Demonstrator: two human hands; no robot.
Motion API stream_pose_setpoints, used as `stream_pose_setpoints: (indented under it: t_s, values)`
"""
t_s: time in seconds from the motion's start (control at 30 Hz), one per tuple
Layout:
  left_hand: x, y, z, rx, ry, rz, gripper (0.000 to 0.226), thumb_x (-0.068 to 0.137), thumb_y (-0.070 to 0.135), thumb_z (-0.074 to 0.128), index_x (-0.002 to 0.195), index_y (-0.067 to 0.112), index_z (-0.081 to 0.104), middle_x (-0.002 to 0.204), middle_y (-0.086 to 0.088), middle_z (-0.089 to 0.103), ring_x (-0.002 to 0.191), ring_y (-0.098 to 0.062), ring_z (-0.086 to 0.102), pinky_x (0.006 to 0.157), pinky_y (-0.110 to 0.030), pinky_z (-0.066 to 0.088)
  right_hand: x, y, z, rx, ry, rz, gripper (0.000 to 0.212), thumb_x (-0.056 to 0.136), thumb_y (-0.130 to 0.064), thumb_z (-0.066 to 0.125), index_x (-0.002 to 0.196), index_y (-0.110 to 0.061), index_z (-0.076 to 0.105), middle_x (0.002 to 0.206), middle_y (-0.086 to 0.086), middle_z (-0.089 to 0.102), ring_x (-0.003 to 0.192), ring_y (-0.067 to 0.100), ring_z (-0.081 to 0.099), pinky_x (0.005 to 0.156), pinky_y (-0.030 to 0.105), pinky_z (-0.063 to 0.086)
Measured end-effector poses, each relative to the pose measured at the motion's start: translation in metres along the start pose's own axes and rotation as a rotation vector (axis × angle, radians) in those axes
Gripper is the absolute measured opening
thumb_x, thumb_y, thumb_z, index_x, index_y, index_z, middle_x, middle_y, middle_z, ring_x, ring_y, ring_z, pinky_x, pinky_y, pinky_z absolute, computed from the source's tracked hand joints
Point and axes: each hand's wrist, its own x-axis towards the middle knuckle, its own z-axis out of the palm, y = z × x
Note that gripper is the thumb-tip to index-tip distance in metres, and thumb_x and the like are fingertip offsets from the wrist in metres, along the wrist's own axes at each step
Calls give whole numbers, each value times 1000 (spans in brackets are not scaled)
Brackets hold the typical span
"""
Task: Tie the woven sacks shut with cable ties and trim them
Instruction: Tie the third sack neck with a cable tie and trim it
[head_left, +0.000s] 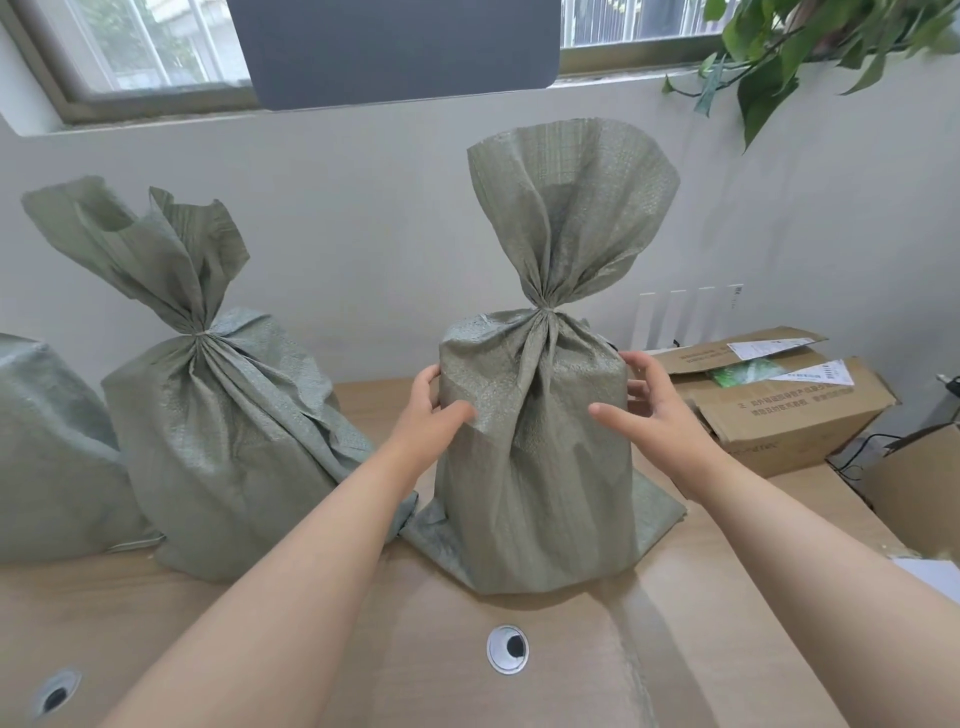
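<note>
I see the tied sack (535, 457) standing upright at centre frame on the desk (415, 649). My left hand (434, 410) cups its side, fingers curled round the weave. My right hand (647, 410) has its fingers apart, just beside the sack. The weave looks soft and slippery and the load fairly heavy, so I'd clasp both flanks or grip the neck (543, 306).

Pale wall (363, 208) w/ daylit windows (156, 52) above, wood desk (415, 649) in front, cardboard boxes (789, 415) at R.
</note>
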Motion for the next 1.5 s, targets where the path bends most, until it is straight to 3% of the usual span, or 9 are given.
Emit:
stream_pose_setpoints:
  t_s: [0.13, 0.23, 0.4, 0.53, 0.7, 1.07, 1.27, 1.4, 1.5]
  values:
    - [-2, -4, -5, -14, 35, 4, 67, 95, 35, 60, 153, 32, 25, 135, 5, 54, 107, -9, 55, 84, -29, 42, -5, -2, 4, 2, 53, -24, 45, 88, -25, 73, 123, -31, 46, 110, -6, 56, 94, 7, 60, 67, 12, 50]
    - [-6, 0, -7, -15, -24, 8, 79, 94, 47, 62, 158, 36, 17, 148, 12, 39, 123, -14, 47, 95, -31, 36, -10, 0, 2, -38, 71, -27, 49, 83, -27, 78, 121, -30, 47, 106, -4, 55, 91, 11, 58, 73, 20, 52]
    - [-9, 2, -5, 0, -12, 8, 79, 72, 66, 74, 135, 44, 32, 142, 6, 43, 116, -9, 52, 76, -21, 41, -22, 4, -7, -41, -33, -27, 62, 75, -20, 86, 123, -40, 53, 107, 2, 62, 98, 20, 68, 85, 35, 58]
    - [-8, -1, -5, -40, 2, 22, 104, 52, 90, 66, 128, 23, 41, 136, -3, 51, 125, -18, 53, 107, -42, 45, -32, 9, -13, -75, -34, -29, 61, 70, -23, 88, 119, -36, 53, 98, -1, 60, 93, 20, 64, 82, 34, 56]
    - [-9, 2, 0, -151, 28, 1, 76, 76, 59, 66, 139, 30, 35, 134, 1, 51, 107, -15, 58, 77, -32, 46, -47, 11, -13, -134, -30, -55, 63, 68, -19, 90, 115, -35, 52, 82, -21, 61, 82, 7, 59, 70, 19, 49]
    - [-27, -6, 0, -180, -71, 90, 65, 98, 15, 54, 150, 47, 33, 140, 5, 58, 89, -2, 69, 65, -19, 54, -41, 4, -9, -237, 129, -101, 58, 75, -29, 84, 122, -36, 51, 111, 0, 61, 91, -4, 61, 81, 16, 49]
    - [-34, -7, -1, -146, -54, 128, 72, 87, 31, 62, 148, 54, 32, 151, 14, 47, 130, -15, 55, 106, -43, 49, -53, 6, -8, -160, 96, -82, 74, 63, -67, 74, 125, -39, 44, 132, 8, 44, 124, 18, 47, 111, 41, 38]
    - [-34, -2, 0, -148, -30, 164, 63, 97, 11, 55, 150, 40, 39, 140, 18, 56, 120, 1, 60, 91, -19, 53, -48, -3, -3, -163, 125, -80, 67, 83, -62, 57, 142, -36, 37, 141, 1, 39, 133, 11, 37, 114, 35, 30]
    - [-35, -1, 2, -107, -36, 170, 60, 97, 13, 55, 149, 38, 43, 141, 14, 57, 124, -4, 58, 98, -27, 50, -41, -6, -1, -221, 86, -65, 54, 97, -43, 56, 148, -36, 37, 144, -6, 41, 134, 5, 34, 114, 32, 25]
